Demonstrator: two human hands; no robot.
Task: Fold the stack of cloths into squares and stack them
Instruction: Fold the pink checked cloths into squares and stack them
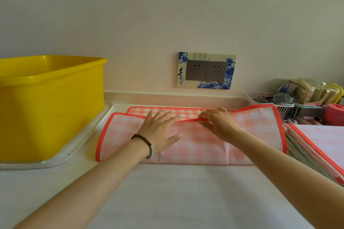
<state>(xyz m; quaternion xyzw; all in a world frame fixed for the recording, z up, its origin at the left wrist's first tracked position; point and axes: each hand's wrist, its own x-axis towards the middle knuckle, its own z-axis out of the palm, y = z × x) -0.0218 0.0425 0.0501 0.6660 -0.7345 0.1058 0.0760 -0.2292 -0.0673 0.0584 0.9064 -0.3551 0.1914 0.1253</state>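
A pink checked cloth with an orange-red border lies folded over on the white counter, its near half doubled onto the far half. My left hand rests flat on the folded layer, fingers spread. My right hand pinches the cloth's orange border edge near the middle. The cloth's right end curls upward. A stack of several more cloths with the same border lies at the right edge.
A yellow plastic tub stands on a white tray at the left. A double wall socket is behind the cloth. A dish rack with utensils and a red container sit at the back right.
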